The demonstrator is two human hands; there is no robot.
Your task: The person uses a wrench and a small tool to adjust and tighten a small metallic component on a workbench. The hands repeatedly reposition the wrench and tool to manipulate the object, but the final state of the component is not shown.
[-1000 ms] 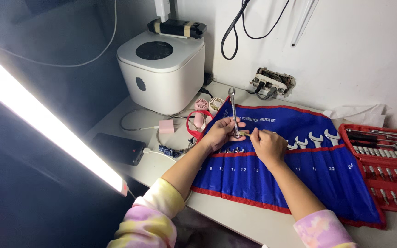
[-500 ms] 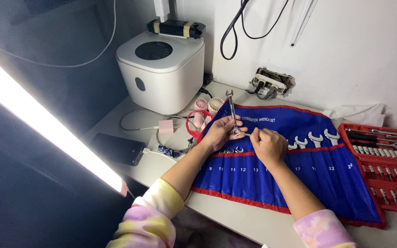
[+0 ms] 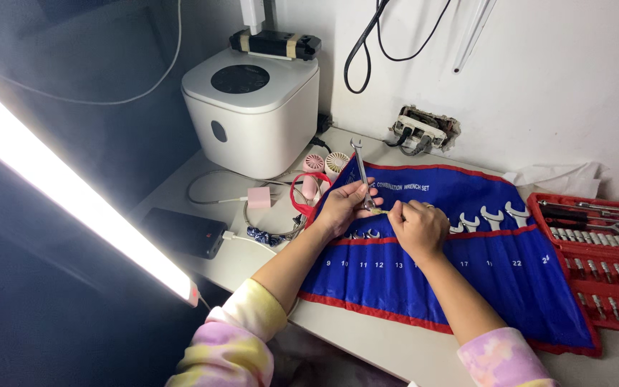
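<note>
Fingers of the left hand point(image 3: 344, 206) are pinching a combination wrench point(image 3: 361, 174) upright above the blue tool roll point(image 3: 467, 265), while the right hand point(image 3: 418, 228) is closing on its lower end, steadying it. Beyond, a white appliance point(image 3: 252, 111) is standing against the wall.

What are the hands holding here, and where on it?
A combination wrench, gripped at its lower shank by the left hand; the right hand pinches near the same end.

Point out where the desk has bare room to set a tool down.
Bare desk runs along the front edge below the blue wrench roll. Crowded: cables and a phone beside the white appliance.
</note>
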